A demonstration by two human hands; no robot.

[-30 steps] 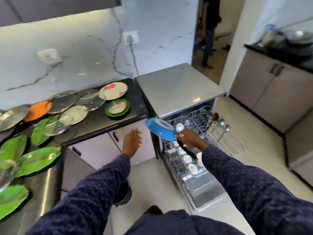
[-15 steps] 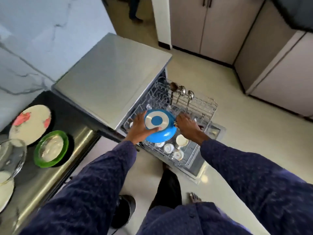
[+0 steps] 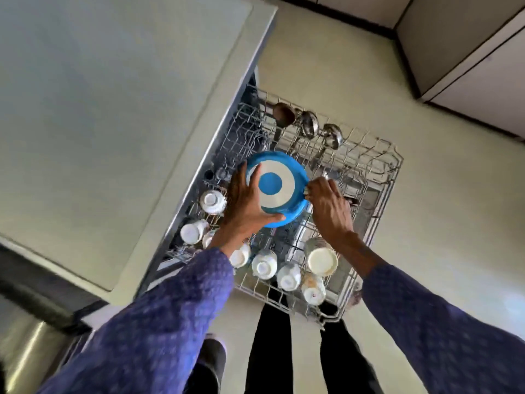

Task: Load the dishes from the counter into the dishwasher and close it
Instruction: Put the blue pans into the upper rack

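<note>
You've got the blue pan (image 3: pixel 277 189) upside down over the pulled-out dishwasher rack (image 3: pixel 369 177). Your left hand (image 3: pixel 244 203) cups its rim and your right hand (image 3: pixel 326 203) pinches the handle side. It looks stiff, light-ish and probably slick, so keep both grips on the rim and handle.

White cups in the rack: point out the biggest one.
The wide cream cup just below the right hand's wrist; its upturned base is clearly broader than every other cup's.

Cream floor (image 3: pixel 426 223), pale cabinets (image 3: pixel 468 52), grey worktop (image 3: pixel 99 109).
</note>
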